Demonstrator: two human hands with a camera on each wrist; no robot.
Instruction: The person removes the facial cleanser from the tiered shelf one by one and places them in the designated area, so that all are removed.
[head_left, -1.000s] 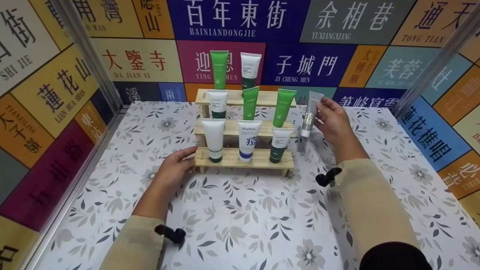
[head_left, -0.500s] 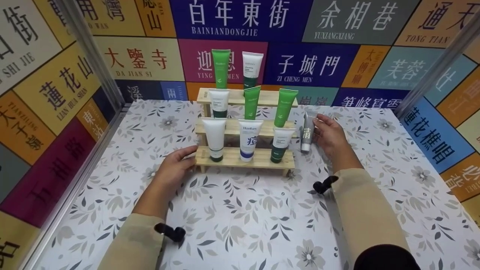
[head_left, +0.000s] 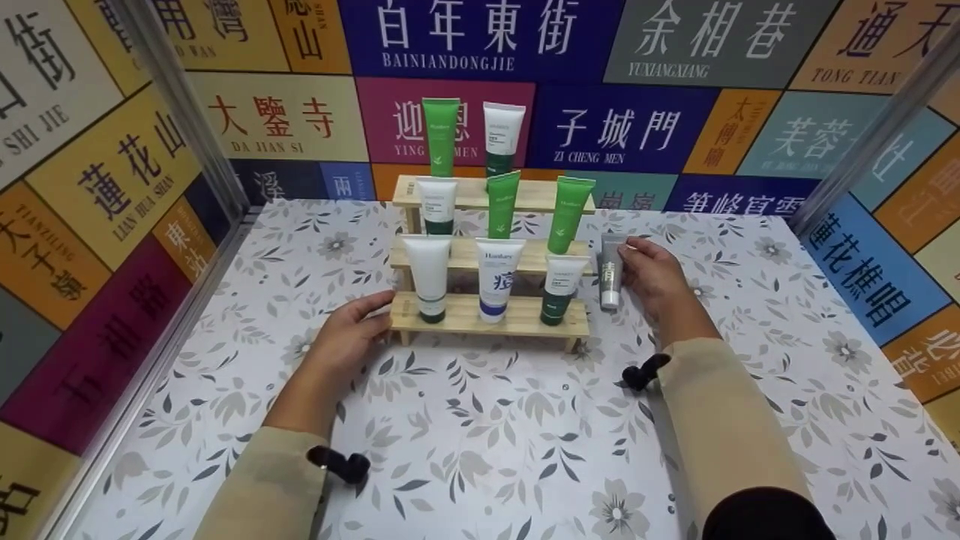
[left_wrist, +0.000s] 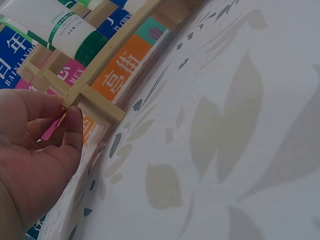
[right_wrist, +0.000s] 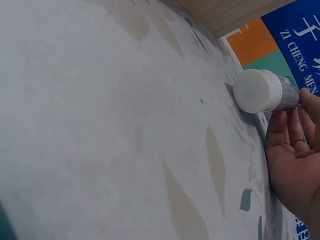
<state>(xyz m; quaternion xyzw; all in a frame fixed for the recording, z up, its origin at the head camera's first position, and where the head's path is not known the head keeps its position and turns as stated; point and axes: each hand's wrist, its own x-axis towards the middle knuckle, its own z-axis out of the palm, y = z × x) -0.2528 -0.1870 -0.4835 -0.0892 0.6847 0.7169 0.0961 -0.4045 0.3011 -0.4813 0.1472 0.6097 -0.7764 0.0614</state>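
A three-tier wooden display stand holds several cosmetic tubes, green or white. My left hand pinches the left end of its lowest shelf; in the left wrist view thumb and fingers meet at the board's corner. To the right of the stand, my right hand grips a grey tube from its right side near the crimped end. The tube's white cap faces the near side, close over the tabletop in the right wrist view.
On the lowest shelf are a white tube, a white-and-blue tube and a white tube with a dark green cap. Green tubes stand higher up. Sign-printed panels border the leaf-patterned tabletop behind and at both sides.
My right hand has brought the grey tube down and toward me, from beside the upper tiers to low beside the stand. My left hand has stayed at the shelf's end.
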